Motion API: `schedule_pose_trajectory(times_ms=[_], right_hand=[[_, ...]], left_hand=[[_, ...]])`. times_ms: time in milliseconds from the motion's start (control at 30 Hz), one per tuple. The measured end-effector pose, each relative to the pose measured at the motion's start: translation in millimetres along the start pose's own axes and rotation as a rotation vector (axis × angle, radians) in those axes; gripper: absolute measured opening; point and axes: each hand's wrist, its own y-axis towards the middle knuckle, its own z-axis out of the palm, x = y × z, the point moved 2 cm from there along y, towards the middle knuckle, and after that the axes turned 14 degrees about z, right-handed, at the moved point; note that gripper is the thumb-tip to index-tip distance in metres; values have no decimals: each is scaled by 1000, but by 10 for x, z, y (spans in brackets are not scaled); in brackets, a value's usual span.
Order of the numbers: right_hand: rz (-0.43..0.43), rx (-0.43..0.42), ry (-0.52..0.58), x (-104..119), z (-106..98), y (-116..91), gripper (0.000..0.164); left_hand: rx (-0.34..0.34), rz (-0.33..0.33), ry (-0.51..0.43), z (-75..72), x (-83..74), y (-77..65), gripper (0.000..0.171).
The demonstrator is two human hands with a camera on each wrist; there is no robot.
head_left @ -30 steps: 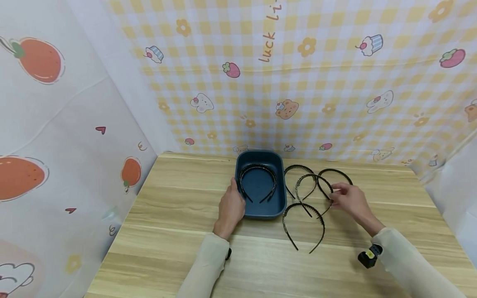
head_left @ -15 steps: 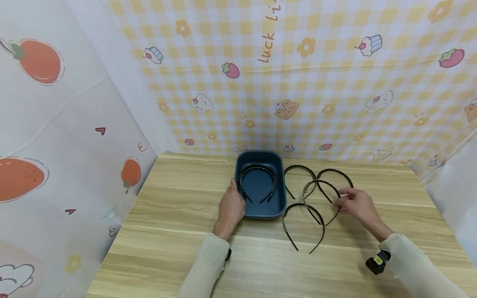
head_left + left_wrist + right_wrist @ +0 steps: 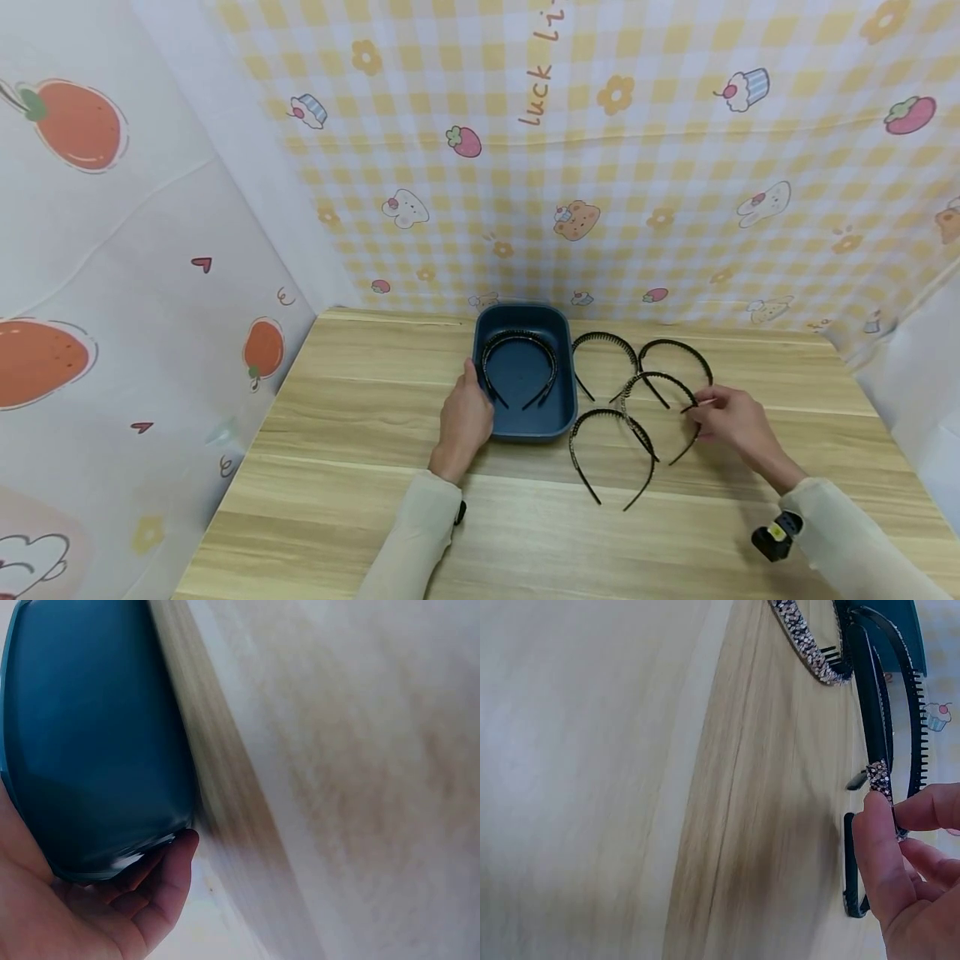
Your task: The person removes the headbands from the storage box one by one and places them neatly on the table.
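Note:
My left hand (image 3: 467,412) grips the left side of a dark blue plastic box (image 3: 528,425); in the left wrist view its fingers curl round the box's end. Black headbands (image 3: 517,335) lie inside the box. My right hand (image 3: 738,425) pinches one arm of a toothed headband (image 3: 660,375) between thumb and fingers. Glittery stones (image 3: 878,776) show on that headband by the fingertips in the right wrist view. Its curve overlaps the headband in front (image 3: 600,412) and the one behind (image 3: 675,342). Another headband (image 3: 603,336) lies right beside the box.
The wood-grain table (image 3: 337,433) ends at the back against a yellow checked cloth (image 3: 675,275). A white printed sheet (image 3: 150,333) hangs along the left side. A small black device (image 3: 776,536) sits at the right sleeve.
My right hand has moved right and toward the front of the table, bringing the pinched headband with it. My left hand, the box and the other headbands stay in place.

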Motion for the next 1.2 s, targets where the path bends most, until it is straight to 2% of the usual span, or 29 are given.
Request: schedule_pose_trajectory(times_ms=[300, 567, 1200], right_hand=[[7, -6, -9, -146, -110, -24, 42], [27, 17, -27, -274, -170, -63, 39], [67, 44, -14, -448, -191, -116, 32]], left_hand=[[18, -14, -4, -14, -14, 3, 55], [7, 8, 6, -29, -34, -11, 55], [6, 6, 14, -3, -19, -8, 54]])
